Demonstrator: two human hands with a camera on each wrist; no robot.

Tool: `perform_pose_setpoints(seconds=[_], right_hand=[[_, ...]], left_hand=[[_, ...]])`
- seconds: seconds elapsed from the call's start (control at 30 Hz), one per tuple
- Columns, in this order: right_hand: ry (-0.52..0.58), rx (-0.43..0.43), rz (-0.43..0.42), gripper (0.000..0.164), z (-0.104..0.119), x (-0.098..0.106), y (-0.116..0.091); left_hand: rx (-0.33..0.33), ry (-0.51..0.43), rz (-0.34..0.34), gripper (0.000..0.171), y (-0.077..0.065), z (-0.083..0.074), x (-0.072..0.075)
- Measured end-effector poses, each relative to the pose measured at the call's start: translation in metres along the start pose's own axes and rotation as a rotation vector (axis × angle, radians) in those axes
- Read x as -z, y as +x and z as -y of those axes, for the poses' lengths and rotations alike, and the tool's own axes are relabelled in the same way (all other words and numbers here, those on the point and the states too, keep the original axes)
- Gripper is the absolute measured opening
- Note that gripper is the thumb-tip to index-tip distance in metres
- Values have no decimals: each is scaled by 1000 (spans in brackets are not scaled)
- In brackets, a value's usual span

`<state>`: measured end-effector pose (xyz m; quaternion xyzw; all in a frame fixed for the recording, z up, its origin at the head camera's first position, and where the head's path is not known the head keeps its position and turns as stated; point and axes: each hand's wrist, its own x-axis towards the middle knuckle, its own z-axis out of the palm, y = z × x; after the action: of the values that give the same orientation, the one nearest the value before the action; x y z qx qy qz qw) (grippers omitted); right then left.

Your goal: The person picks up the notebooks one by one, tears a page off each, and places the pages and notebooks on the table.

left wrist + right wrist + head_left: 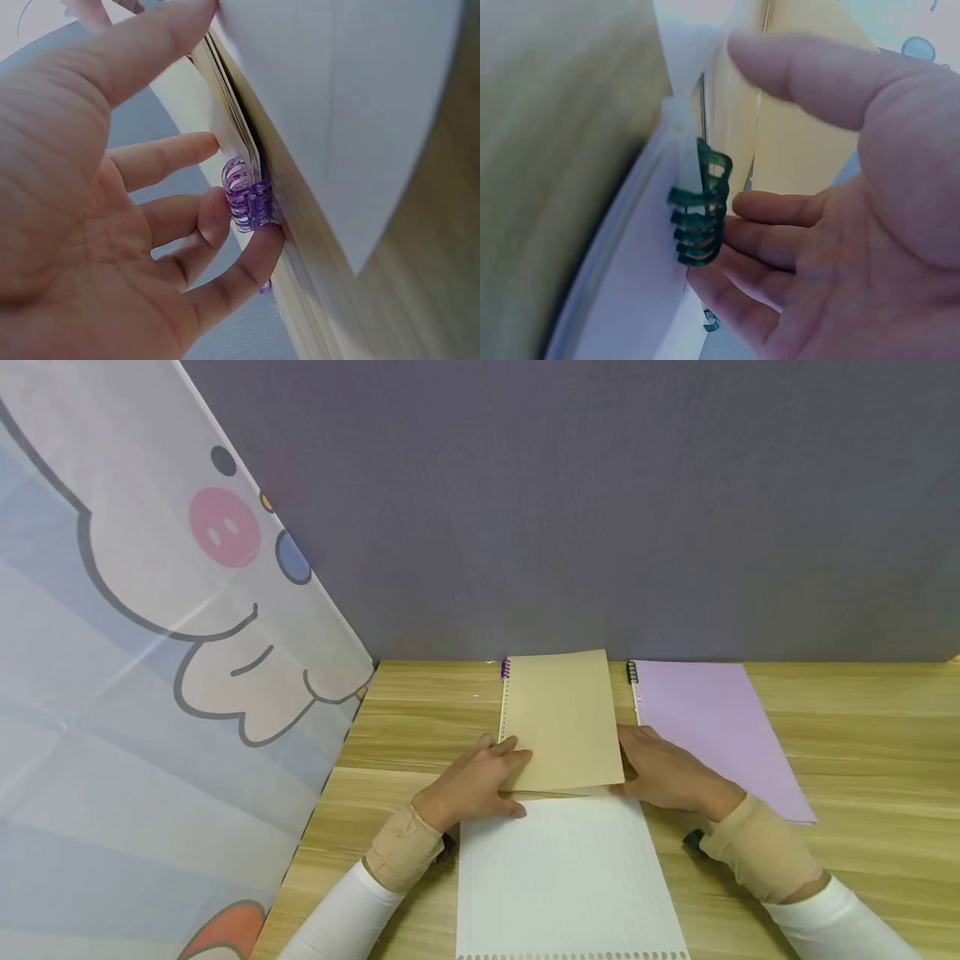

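A yellow-covered spiral notebook (562, 718) lies in the middle of the table, with purple rings (244, 199) along its left edge. My left hand (474, 783) rests at its lower left corner, fingertips on the cover and by the rings, thumb stretched toward a loose white sheet (566, 877). At the notebook's lower right corner, my right hand (669, 770) touches the edge with fairly straight fingers. Its fingers also lie close to the green rings (705, 217) of a lilac notebook (712, 718). Exactly how the right fingertips meet the yellow notebook is hidden.
The white sheet, its punched holes facing me, lies just below the yellow notebook. Behind the wooden table (870, 760) rises a dark grey panel (600, 510). A cartoon-printed cloth (135, 710) hangs along the left side.
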<state>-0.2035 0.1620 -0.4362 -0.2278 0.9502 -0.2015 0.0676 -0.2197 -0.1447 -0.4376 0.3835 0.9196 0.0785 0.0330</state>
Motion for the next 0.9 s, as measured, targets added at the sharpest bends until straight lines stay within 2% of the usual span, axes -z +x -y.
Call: perform_pose_setpoints(seconds=[0.17,0.3,0.47,0.9], right_hand=[[57,-26,-29,62,0,4,1],[77,-44,-63,53,-2,3,4],[48,-50,-96,45,-4,1,6],[-33,11,-111,41,-1,-6,3]], left_hand=[[-7,6,0,77,0,2,0],[-21,12,-4,70,0,3,1],[-37,18,-12,65,0,4,1],[-55,36,-15,65,2,7,0]])
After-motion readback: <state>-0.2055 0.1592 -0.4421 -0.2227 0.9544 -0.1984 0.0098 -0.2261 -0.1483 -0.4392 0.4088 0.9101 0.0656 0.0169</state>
